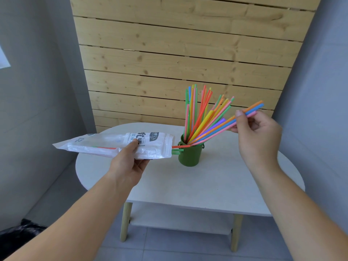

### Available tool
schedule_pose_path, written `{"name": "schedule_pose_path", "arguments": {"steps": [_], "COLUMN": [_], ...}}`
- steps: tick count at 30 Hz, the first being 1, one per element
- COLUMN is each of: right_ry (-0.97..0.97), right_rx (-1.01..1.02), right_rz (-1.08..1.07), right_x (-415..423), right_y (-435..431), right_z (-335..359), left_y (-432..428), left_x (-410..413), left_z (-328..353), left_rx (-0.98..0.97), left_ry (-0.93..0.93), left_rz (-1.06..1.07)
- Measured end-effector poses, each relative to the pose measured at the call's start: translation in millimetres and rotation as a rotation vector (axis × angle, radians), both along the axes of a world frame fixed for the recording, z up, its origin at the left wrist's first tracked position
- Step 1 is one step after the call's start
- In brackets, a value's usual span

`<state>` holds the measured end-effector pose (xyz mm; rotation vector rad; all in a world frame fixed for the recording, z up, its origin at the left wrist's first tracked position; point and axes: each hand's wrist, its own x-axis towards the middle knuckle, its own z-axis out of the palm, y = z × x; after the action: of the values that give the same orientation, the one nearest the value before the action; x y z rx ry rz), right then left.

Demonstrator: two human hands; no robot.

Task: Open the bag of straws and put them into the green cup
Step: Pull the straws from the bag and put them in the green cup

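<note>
A green cup (189, 156) stands near the middle of the white table, holding several coloured straws (199, 117) that fan upward and to the right. My right hand (258, 129) pinches a few straws (orange, blue, pink) near their upper ends; their lower ends reach into the cup. My left hand (130, 161) holds the clear plastic straw bag (113, 145) level, left of the cup, its open mouth facing the cup. An orange straw and a green straw (178, 149) poke out of the bag's mouth and touch the cup's side.
The small white oval table (216, 185) has light wooden legs and a lower shelf (178, 217). A wooden slat panel (178, 53) stands behind it between grey walls. A black bag (20, 232) lies on the floor at the lower left.
</note>
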<state>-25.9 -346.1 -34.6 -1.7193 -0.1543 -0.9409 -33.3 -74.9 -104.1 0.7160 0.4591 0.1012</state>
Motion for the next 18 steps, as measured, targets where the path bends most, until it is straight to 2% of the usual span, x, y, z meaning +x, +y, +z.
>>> {"name": "schedule_pose_path", "arguments": {"steps": [6, 10, 18], "right_ry": [0.094, 0.140, 0.147], "right_rx": [-0.072, -0.040, -0.052], "right_rz": [-0.006, -0.003, 0.001], "right_x": [7.5, 16.1, 25.9], "right_y": [16.4, 19.8, 24.1], "right_z": [-17.2, -23.0, -24.8], "left_y": [1.7, 3.4, 6.9], "left_x": [0.6, 1.0, -0.1], "left_z": [-1.0, -1.6, -1.2], "left_rx": [-0.016, -0.009, 0.000], "left_ry": [-0.008, -0.020, -0.019], "left_rz": [0.002, 0.002, 0.002]}}
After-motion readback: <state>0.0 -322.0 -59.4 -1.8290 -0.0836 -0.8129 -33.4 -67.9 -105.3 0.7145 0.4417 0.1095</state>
